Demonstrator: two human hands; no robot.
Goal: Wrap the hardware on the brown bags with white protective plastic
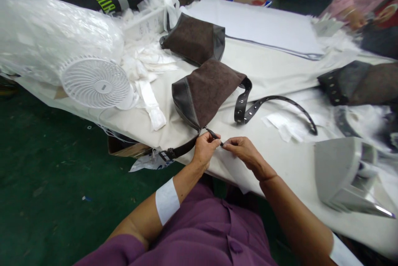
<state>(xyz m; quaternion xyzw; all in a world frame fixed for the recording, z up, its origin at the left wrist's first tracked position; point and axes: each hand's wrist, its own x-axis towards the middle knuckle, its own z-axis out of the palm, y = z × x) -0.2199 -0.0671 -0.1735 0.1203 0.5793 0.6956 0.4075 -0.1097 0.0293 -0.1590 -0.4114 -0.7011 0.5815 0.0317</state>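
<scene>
A brown suede bag [214, 85] with black leather ends lies on the table near its front edge. From its near corner comes a thin black strip [212, 133], pinched between the thumb and fingers of my left hand [205, 148]. My right hand [242, 150] is closed on the far tip of that strip, just right of my left hand. A black buckled strap [183, 149] runs from the bag over the table edge. The eyeleted black strap [276, 99] curls out on the bag's right side.
Behind lies a second brown bag [194, 38]. A white fan [101, 83] and clear plastic [62, 34] are on the left. At right stand a grey-white dispenser [336, 170] and more bags [367, 81]. Another person's hands [357, 19] show at the upper right.
</scene>
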